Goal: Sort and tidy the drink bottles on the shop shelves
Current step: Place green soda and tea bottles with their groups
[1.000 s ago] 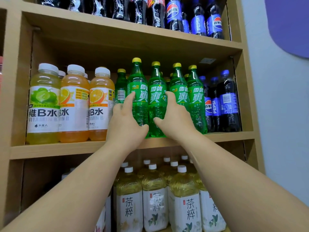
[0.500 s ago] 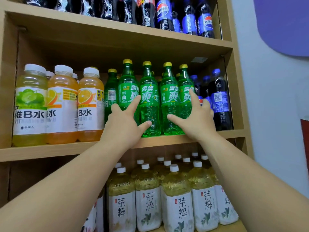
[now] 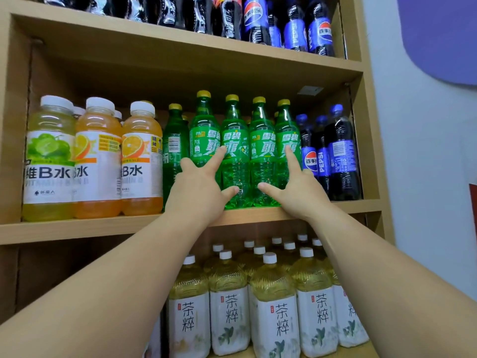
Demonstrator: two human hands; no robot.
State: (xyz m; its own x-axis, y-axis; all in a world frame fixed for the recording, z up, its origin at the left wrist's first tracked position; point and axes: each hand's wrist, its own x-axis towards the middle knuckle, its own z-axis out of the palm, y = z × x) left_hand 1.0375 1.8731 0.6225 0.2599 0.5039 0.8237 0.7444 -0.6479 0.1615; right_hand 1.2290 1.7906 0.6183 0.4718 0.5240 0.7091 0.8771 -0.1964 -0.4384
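Observation:
A row of green soda bottles (image 3: 235, 140) with yellow caps stands on the middle shelf (image 3: 77, 227). My left hand (image 3: 198, 187) lies against the left bottles of the row, fingers spread, index finger up on a label. My right hand (image 3: 294, 188) rests against the rightmost green bottle (image 3: 285, 130), fingers also apart. Two green bottles stand between my hands. Neither hand is closed around a bottle. One green bottle at the far left (image 3: 174, 140) sits a little further back, its barcode facing out.
Orange and lime vitamin drinks (image 3: 98, 161) fill the shelf's left part. Dark blue-labelled cola bottles (image 3: 340, 156) stand at its right end. More cola (image 3: 291, 24) is on the top shelf, and yellow tea bottles (image 3: 273, 306) below. A pale wall (image 3: 423, 177) lies right.
My right hand has slid right along the green row, from the middle bottles to the rightmost one. My left hand has opened out and stayed on the left bottles.

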